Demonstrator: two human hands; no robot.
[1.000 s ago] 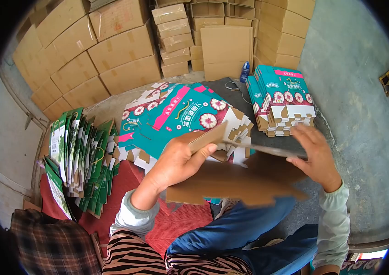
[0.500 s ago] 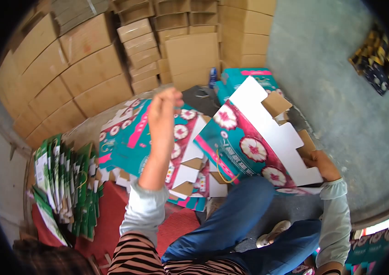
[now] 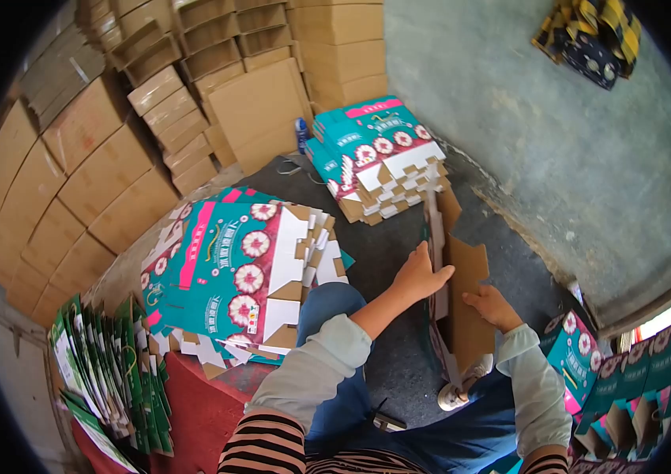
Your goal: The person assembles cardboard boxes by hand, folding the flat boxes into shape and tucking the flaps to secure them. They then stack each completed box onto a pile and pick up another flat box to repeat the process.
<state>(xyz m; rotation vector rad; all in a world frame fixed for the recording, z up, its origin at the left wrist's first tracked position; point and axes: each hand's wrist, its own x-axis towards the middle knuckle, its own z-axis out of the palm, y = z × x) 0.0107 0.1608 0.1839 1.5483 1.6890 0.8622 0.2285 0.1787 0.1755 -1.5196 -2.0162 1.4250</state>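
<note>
A printed cardboard gift box (image 3: 468, 304), partly opened, stands on edge between my knees, its brown inside facing right. My left hand (image 3: 418, 276) is closed on its left panel, thumb pointing right. On the right side, my right hand (image 3: 493, 306) pinches the brown cardboard near a flap. The printed outer face is turned away and mostly hidden. Left of my knee lies a pile of flat teal and pink printed boxes (image 3: 225, 265), with white and brown flaps along its right edge.
Another stack of teal boxes (image 3: 375, 146) sits ahead by the wall, beside a blue can (image 3: 301, 136). Brown cartons (image 3: 114, 170) are piled at the left. Green folded boxes (image 3: 118, 379) stand at lower left. Assembled teal boxes (image 3: 639, 379) stand at lower right.
My left hand has come from above the left pile to the box. The box has turned from showing its printed face to standing edge-on. The view has swung right.
</note>
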